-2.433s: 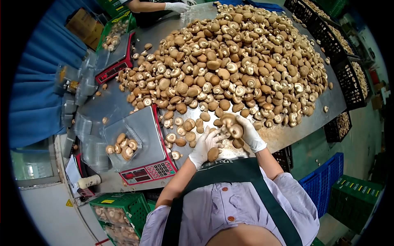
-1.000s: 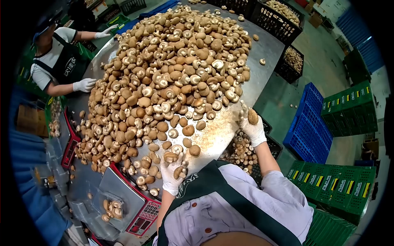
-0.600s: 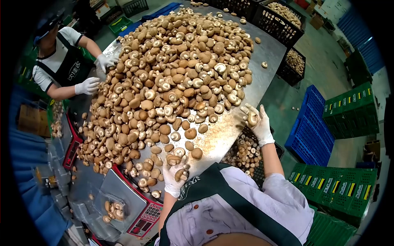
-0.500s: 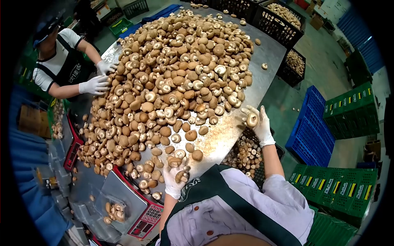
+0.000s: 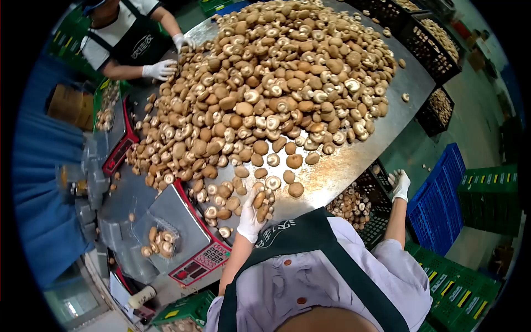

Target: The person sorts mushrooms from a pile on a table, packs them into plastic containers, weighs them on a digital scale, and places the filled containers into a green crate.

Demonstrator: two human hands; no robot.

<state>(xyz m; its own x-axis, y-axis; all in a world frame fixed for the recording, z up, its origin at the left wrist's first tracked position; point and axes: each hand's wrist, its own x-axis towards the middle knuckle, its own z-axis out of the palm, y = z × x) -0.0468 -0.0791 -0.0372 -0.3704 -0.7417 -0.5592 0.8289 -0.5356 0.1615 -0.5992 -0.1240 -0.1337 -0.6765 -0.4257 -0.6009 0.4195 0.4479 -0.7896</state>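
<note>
My gloved left hand (image 5: 250,222) is closed around a few brown-capped shiitake mushrooms (image 5: 260,200) at the near edge of the table, beside loose mushrooms. My gloved right hand (image 5: 400,185) is out to the right, past the table edge and beyond a black crate (image 5: 381,213) holding mushrooms and stems. Its fingers are apart and slightly bent, with no mushroom visible in them. A large heap of shiitake mushrooms (image 5: 276,72) covers much of the metal table (image 5: 354,160).
A red-edged scale (image 5: 193,243) stands left of me, with a clear tray of mushrooms (image 5: 161,242) on it. Across the heap, a co-worker's gloved hands (image 5: 160,70) touch mushrooms. A blue pallet (image 5: 437,193) and stacked green crates (image 5: 459,276) stand at right.
My right hand has moved right, away from the table edge, and the mushroom it held no longer shows. My left hand still holds mushrooms. The view has shifted.
</note>
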